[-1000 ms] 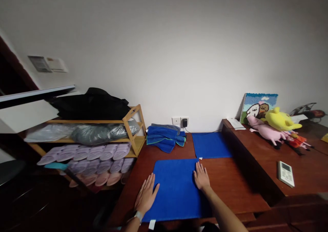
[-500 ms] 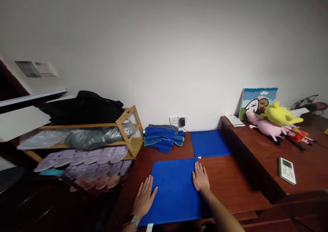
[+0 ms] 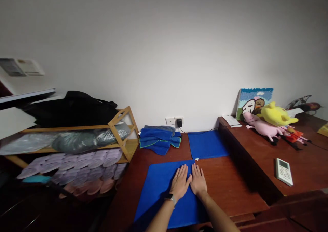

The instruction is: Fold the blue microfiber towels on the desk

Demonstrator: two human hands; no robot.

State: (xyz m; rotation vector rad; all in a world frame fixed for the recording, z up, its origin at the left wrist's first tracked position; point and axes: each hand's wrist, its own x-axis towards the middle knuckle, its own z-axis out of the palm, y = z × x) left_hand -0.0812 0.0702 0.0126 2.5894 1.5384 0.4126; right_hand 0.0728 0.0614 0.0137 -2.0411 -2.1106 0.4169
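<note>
A blue cloth lies spread flat on the reddish-brown table, near its front edge. My left hand rests palm down on the cloth's right half, fingers stretched out, with a watch on the wrist. Close beside it, my right hand lies flat over the cloth's right edge, fingers extended. The two thumbs nearly meet. Behind them, against the wall, is a second flat blue cloth with a small white tag. A crumpled pile of blue cloths with green edging sits to its left.
A wooden rack with rows of slippers and a black bag stands on the left. On the higher table at right are plush toys, a dog picture and a white remote. A plug trails a cord.
My left hand has moved from the cloth's left edge rightward across it to beside my right hand. The right hand stays at the right edge. The view has turned slightly right.
</note>
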